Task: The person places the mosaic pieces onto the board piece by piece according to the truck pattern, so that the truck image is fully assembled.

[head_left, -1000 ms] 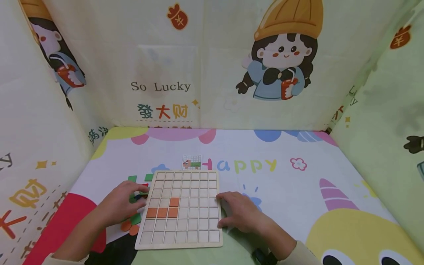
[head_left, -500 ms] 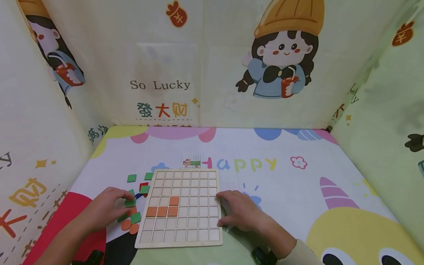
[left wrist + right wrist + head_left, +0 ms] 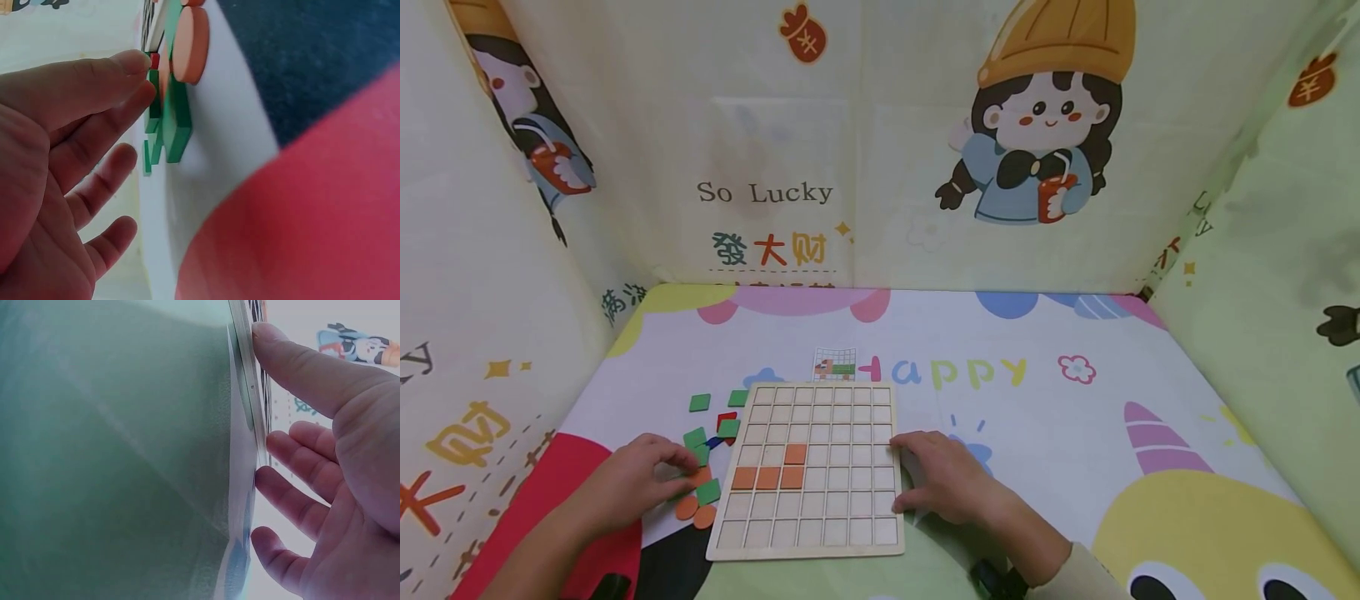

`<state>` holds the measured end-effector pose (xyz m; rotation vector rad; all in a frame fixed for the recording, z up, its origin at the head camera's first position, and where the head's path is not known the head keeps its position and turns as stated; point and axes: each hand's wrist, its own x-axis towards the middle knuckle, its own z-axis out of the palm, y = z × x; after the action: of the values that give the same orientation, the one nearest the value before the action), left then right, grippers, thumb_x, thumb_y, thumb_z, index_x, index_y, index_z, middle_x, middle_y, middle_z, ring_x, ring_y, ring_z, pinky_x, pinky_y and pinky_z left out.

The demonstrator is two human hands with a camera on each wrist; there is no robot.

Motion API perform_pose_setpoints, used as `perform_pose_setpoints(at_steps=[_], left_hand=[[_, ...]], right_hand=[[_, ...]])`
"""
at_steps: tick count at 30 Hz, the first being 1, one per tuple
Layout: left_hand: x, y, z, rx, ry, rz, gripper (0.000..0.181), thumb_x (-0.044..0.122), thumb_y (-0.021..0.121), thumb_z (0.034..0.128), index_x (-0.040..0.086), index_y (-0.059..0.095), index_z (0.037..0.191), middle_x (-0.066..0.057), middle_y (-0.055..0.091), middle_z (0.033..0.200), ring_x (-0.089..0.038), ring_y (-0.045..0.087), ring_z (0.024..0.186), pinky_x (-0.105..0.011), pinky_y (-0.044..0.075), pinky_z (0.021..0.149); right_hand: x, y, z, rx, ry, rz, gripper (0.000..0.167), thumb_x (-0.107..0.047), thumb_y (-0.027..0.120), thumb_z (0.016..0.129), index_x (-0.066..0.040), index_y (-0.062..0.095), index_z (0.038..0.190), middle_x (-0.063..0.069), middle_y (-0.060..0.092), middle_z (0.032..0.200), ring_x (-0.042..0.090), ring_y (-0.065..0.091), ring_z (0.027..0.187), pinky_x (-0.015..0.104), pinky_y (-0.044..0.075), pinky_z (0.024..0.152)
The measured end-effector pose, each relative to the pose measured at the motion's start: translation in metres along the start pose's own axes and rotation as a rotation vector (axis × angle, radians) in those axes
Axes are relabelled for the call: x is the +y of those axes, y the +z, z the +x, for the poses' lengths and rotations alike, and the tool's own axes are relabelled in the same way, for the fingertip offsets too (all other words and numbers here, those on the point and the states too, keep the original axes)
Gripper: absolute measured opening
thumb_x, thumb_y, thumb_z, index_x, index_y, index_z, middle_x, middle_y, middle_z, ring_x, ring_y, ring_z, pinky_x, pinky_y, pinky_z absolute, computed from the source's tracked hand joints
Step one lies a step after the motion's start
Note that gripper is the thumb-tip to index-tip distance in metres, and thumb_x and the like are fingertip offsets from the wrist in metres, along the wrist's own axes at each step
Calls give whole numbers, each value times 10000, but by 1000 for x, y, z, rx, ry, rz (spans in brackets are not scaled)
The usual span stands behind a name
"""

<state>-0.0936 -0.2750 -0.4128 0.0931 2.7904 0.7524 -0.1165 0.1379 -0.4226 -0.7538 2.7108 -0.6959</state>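
The gridded wooden board point(image 3: 835, 481) lies on the bench point(image 3: 925, 333). At its 3 o'clock edge, the right hand point(image 3: 949, 479) touches it, grip wide. At 9 o'clock, the left hand point(image 3: 642, 477) shows a narrow grip, no piece visible inside, beside crowded green tiles point(image 3: 708, 492) and orange discs point(image 3: 703, 517). A careless pinch could catch 2 pieces; a right-hand nudge could jolt the 4 orange squares point(image 3: 792, 477).

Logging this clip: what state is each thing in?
Grid board: flat, most cells empty
Four orange squares: set in cells
Green squares: lying loose
Orange discs: lying loose
Red piece: partly covered
Blue piece: loose
Pattern card: face up
Left hand: fingers beside loose pieces
Right hand: at board's right edge
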Motion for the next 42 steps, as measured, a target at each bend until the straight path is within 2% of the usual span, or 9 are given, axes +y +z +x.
perform_pose_setpoints(at_steps=[8, 11, 20, 29, 35, 39, 42], left_hand=[[-2, 2, -1, 15, 14, 14, 458, 256, 902, 717, 92, 736, 1111, -107, 617, 1090, -384, 512, 1101, -387, 590, 704], [-2, 2, 0, 15, 17, 11, 457, 255, 899, 721, 90, 727, 1111, -116, 608, 1102, -391, 508, 1101, -388, 591, 701], [-3, 6, 2, 8, 38, 25, 387, 239, 898, 725, 108, 719, 1043, -27, 616, 1010, -361, 509, 1088, -366, 585, 721], [0, 7, 2, 18, 30, 20, 342, 219, 881, 752, 121, 723, 1040, -30, 612, 1018, -349, 506, 1087, -380, 582, 742], [1, 8, 4, 43, 28, 27, 370, 198, 892, 730, 100, 728, 1047, -72, 613, 1033, -374, 511, 1079, -395, 589, 713], [2, 9, 6, 57, 40, 40, 394, 188, 901, 711, 86, 727, 1050, -82, 615, 1036, -386, 515, 1076, -416, 590, 707], [4, 9, 8, 55, 68, 50, 394, 199, 894, 719, 82, 728, 1056, -67, 624, 1032, -383, 519, 1071, -451, 578, 754]], right_hand=[[-1, -1, 0, 0, 4, 4, 698, -362, 863, 759, -100, 571, 1336, 55, 596, 1331, 297, 522, 1232, 531, 401, 1011], [-1, -1, 0, -1, 5, 9, 699, -360, 863, 759, -96, 571, 1337, 54, 595, 1332, 298, 520, 1234, 533, 398, 1012], [-1, 0, 0, -3, 1, -1, 708, -373, 863, 758, -98, 570, 1340, 55, 597, 1334, 294, 527, 1226, 526, 405, 1009], [0, -1, 0, -3, 1, 1, 710, -374, 861, 761, -91, 567, 1342, 58, 594, 1335, 300, 524, 1231, 531, 405, 1011], [-1, -1, 0, -4, 2, 11, 701, -360, 863, 764, -86, 570, 1338, 63, 594, 1332, 305, 525, 1227, 536, 406, 1008], [-1, -1, -1, -3, 2, 3, 706, -373, 858, 763, -93, 568, 1342, 56, 595, 1333, 298, 528, 1222, 531, 409, 1005], [-1, -1, -1, -3, 2, 2, 709, -384, 858, 762, -102, 567, 1344, 52, 595, 1335, 293, 527, 1227, 528, 407, 1007]])
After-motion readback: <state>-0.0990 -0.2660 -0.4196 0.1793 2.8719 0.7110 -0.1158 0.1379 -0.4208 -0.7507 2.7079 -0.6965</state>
